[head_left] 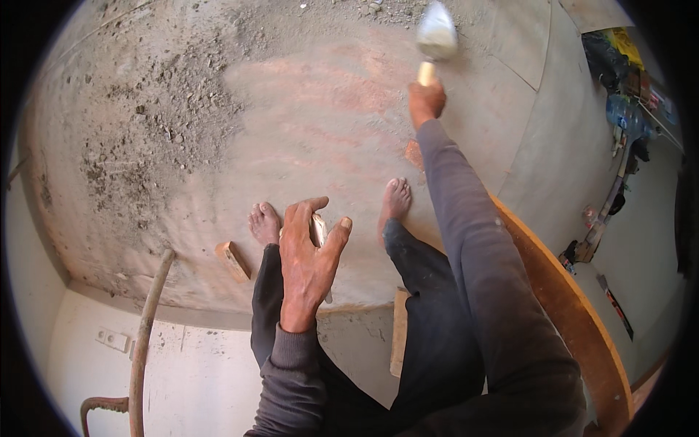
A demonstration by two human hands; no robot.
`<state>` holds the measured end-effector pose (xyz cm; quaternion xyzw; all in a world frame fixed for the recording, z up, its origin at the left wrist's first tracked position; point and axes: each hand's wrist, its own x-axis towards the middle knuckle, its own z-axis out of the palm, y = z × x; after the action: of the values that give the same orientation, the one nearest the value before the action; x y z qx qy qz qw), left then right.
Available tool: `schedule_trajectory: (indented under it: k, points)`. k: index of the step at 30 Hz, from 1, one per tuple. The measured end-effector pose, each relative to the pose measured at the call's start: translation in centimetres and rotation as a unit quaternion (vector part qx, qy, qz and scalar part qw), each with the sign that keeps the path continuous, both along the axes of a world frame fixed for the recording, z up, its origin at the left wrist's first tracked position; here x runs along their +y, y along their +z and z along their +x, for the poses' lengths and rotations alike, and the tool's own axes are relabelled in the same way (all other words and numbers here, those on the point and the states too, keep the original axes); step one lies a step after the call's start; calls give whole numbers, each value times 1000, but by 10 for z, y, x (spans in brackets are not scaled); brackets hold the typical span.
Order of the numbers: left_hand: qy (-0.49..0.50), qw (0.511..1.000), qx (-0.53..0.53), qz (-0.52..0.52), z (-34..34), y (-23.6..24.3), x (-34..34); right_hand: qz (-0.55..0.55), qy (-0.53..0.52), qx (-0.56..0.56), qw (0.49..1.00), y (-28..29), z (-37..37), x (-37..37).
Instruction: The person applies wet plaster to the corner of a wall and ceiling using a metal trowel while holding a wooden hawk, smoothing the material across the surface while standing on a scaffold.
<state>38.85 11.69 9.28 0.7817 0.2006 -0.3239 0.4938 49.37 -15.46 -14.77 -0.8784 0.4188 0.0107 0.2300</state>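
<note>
My right hand point(426, 102) stretches far forward and grips the pale yellow handle of a trowel point(437, 35). The trowel's whitish blade is smeared by motion above the dusty grey floor. Closer in, between my knees and feet, my left hand point(306, 255) curls round a whitish object point(318, 230). Only a part of that object shows between thumb and fingers, so its kind is unclear. Dust with reddish streaks covers the floor point(313, 95) ahead of my bare feet.
Gravelly rubble point(175, 109) lies spread at the left. A small wooden block point(233, 261) rests beside my left foot, and a wooden pole point(151, 328) stands near the wall socket point(112, 339). An orange-brown board point(575, 306) curves along my right side. Bottles and clutter point(626, 116) line the far right.
</note>
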Motion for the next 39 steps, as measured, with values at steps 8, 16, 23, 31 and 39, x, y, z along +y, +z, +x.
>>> schedule_trajectory:
  k: [8,16,23,31,39]
  points:
    - [8,1000,-13,-14,-1,-4,-5,294,-405,-57,864,-26,-2,-102]
    - [-22,999,33,-19,4,-4,-14,277,-91,3,957,-33,20,-25]
    - [-26,999,9,-29,11,-2,-21,58,71,27,995,-23,18,-36]
    - [-4,999,6,-42,12,9,-19,-69,-198,80,974,-9,23,-182]
    - [-13,999,19,-38,16,21,-10,2,-128,153,980,-28,45,-230]
